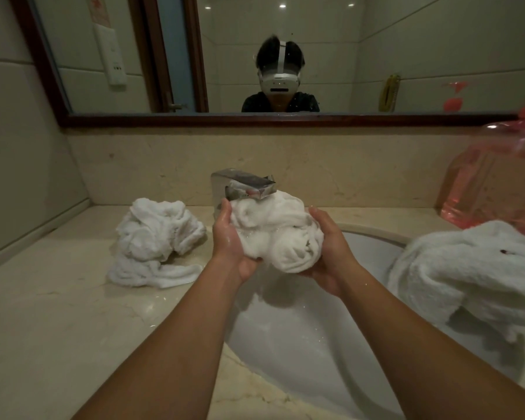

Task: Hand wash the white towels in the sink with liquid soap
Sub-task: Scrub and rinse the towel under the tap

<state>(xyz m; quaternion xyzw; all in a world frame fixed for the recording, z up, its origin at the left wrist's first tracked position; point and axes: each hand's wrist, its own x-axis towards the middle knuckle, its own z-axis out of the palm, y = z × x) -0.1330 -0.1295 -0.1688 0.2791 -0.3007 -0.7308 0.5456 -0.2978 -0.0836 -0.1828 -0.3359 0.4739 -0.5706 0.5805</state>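
A bunched, wet white towel is held above the white sink, just under the chrome tap. My left hand grips its left side and my right hand cups its right and lower side. A second white towel lies crumpled on the counter left of the tap. A third white towel hangs over the sink's right rim. A clear bottle of pink liquid soap stands at the back right of the counter.
The beige marble counter surrounds the sink, with a low marble backsplash behind it. A wood-framed mirror hangs above and shows a person wearing a white headset. The tiled wall closes the left side.
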